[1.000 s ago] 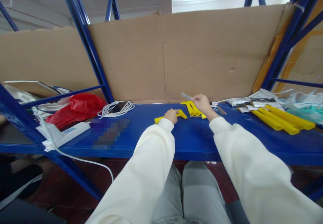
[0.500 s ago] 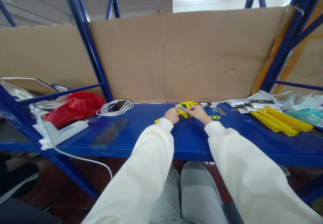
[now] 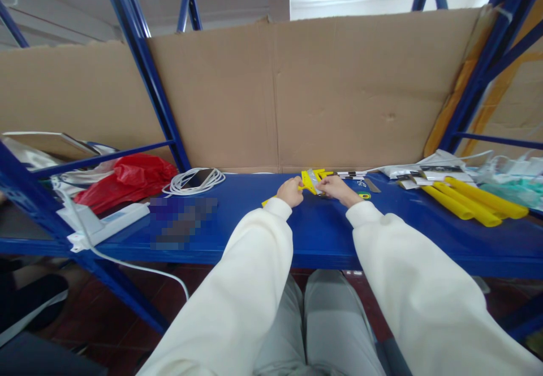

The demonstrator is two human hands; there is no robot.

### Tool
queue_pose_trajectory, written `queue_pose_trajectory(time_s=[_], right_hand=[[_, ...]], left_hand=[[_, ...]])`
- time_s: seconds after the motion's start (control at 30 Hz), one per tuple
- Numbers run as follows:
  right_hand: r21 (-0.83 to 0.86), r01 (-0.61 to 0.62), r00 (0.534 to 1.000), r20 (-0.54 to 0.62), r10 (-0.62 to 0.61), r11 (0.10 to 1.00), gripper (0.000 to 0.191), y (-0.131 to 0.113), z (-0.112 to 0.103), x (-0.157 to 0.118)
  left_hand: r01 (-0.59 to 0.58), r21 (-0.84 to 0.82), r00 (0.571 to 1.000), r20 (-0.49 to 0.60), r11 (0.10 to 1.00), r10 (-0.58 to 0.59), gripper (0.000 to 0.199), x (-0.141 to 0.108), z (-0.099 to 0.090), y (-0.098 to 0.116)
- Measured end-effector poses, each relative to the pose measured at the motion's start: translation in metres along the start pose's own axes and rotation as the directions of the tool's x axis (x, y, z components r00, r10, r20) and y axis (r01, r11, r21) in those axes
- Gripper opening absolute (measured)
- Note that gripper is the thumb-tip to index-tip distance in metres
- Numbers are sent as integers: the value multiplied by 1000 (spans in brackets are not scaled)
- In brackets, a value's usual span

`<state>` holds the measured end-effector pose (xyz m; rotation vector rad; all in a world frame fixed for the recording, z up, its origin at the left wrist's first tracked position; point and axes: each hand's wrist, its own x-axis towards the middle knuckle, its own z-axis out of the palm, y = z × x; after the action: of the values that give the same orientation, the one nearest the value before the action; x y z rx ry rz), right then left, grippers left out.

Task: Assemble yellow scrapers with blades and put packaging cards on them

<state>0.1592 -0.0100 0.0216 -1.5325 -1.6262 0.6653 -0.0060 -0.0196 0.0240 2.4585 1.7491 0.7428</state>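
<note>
Both my hands are together near the back of the blue shelf, at a small flat grey-white piece (image 3: 313,178) with yellow plastic parts (image 3: 307,182) around it. My left hand (image 3: 291,191) is closed at the left of these parts; its fingers hide what they grip. From the right, my right hand (image 3: 338,189) pinches the lower right edge of the grey-white piece. A yellow end (image 3: 267,201) of something pokes out left of my left hand. Beyond my right hand lie a green-yellow handle (image 3: 363,195) and a thin grey blade-like strip (image 3: 372,185).
Yellow tubes (image 3: 470,202) and white packets (image 3: 441,164) lie at the right. At the left are a coiled white cable (image 3: 173,186), a dark phone (image 3: 199,178), a white power strip (image 3: 123,220) and a red bag (image 3: 144,172). Cardboard (image 3: 339,93) stands behind; blue posts (image 3: 163,99) flank it.
The grey-white piece has turned from edge-on to showing its broad face, low against the yellow parts. My right hand has shifted slightly; my left has hardly moved.
</note>
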Motion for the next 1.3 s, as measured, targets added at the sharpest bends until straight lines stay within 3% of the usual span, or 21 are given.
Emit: queue_pose_trajectory(time_s=[0.37, 0.57, 0.8, 1.17, 1.23, 1.3], right_hand=[[163, -48, 982, 186, 17, 985, 28, 7, -10, 1], [276, -125, 953, 299, 38, 953, 33, 17, -7, 7], [367, -190, 918, 396, 32, 911, 35, 12, -4, -2], [267, -151, 927, 373, 43, 952, 32, 9, -5, -5], [243, -135, 948, 313, 54, 961, 28, 9, -8, -2], [162, -104, 985, 151, 79, 981, 21, 9, -13, 2]], left_hand=[[-97, -31, 995, 15, 995, 98, 25, 3, 3, -4], [-198, -32, 980, 7, 980, 198, 52, 2, 4, -6], [-269, 33, 961, 68, 962, 267, 39, 4, 8, -10], [-231, 44, 968, 110, 972, 225, 41, 1, 4, -7], [-230, 44, 968, 115, 972, 224, 41, 2, 5, -6], [-226, 49, 968, 121, 973, 219, 41, 2, 5, -5]])
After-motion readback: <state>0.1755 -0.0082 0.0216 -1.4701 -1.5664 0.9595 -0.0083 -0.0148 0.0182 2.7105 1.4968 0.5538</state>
